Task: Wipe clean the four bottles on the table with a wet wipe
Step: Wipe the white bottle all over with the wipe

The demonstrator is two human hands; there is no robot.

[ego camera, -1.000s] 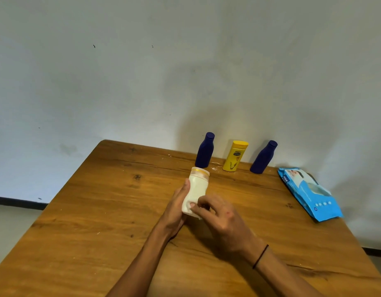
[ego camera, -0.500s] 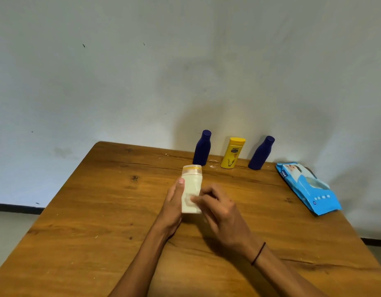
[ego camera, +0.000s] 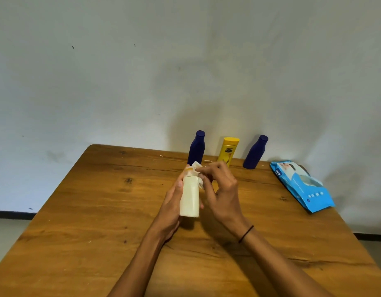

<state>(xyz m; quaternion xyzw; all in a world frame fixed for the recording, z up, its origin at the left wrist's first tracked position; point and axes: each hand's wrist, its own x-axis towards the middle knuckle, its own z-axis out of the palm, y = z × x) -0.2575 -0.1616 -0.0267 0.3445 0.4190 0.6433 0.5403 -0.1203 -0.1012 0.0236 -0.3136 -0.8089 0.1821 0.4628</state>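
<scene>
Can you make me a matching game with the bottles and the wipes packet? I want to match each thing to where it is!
Things:
1. white bottle
2. yellow bottle
3. wipes packet
4. wet wipe

Places:
A. lying flat near the table's right edge
B. held in the left hand
C. standing at the back between two dark blue bottles
D. pinched by the right hand at the white bottle's top

Pairs: 1-B, 2-C, 3-A, 4-D
</scene>
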